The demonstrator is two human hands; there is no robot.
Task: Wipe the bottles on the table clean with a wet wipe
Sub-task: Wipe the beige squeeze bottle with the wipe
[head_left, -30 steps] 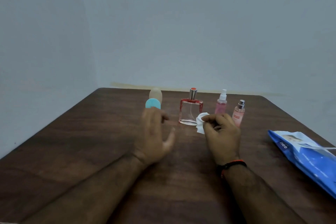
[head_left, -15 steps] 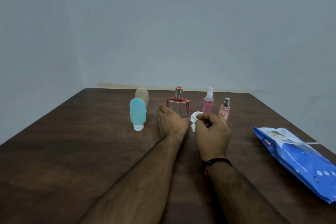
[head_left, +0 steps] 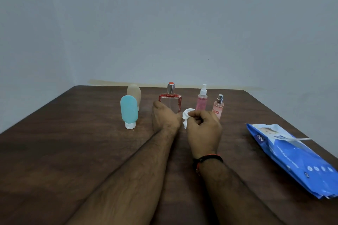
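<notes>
At twelve o'clock on the bench (head_left: 73, 151), the left hand (head_left: 165, 118) reaches the square perfume bottle (head_left: 170, 101), its grip apparently curled round it, though fingers are hidden. Right hand (head_left: 203, 129) pinches the white wet wipe (head_left: 187, 116) just beside it, at three o'clock.

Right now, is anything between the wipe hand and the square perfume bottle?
Nothing visible: the right hand holds the wet wipe just beside the square perfume bottle, which the left hand already reaches.

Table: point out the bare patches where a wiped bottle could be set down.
Bare wood lies left of the blue tube, out to the table edge, and between the right hand and the wipes pack. The back row is crowded: beige tube, perfume bottle, two pink sprays.
</notes>
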